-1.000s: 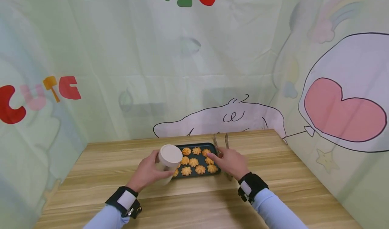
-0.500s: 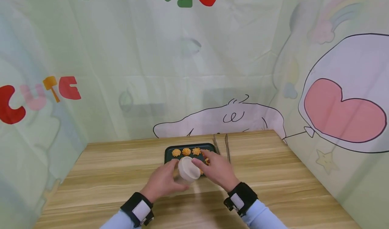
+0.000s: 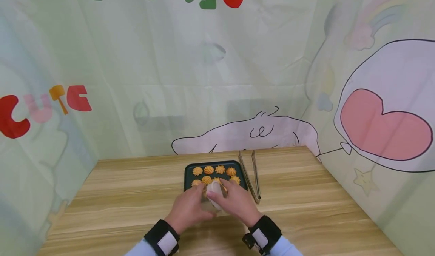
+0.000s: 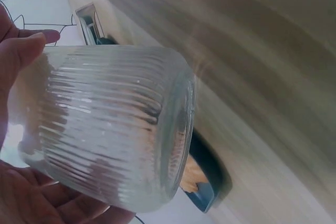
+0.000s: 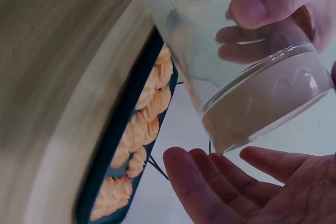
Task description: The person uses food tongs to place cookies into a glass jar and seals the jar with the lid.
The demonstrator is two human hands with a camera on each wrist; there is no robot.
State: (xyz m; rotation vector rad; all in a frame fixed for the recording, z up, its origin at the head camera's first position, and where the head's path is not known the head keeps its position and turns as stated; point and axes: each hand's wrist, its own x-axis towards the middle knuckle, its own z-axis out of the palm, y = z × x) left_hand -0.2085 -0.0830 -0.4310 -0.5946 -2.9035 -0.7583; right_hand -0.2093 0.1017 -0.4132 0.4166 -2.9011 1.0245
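Note:
My left hand (image 3: 188, 210) grips a clear ribbed glass jar (image 4: 105, 119), tilted in the air at the tray's front edge. A white lid (image 3: 215, 190) covers the jar's mouth and points toward my right hand (image 3: 239, 203). The right hand's fingers spread around that lid; in the right wrist view the straight fingertips (image 5: 184, 169) lie close beside its rim, with a small gap. Whether the right thumb touches the lid is unclear. Behind both hands, piped swirl cookies (image 3: 209, 170) sit on a dark baking tray (image 3: 185, 178), partly hidden by the hands. The jar looks empty.
Metal tongs (image 3: 256, 178) lie spread on the wooden table (image 3: 136, 195), just right of the tray. A printed fabric backdrop (image 3: 153, 78) rises behind the table and at both sides.
The left hand has brought the jar rightward and tipped its lid toward the right hand. Leaving the area by the tongs, the right hand has moved left to the lid.

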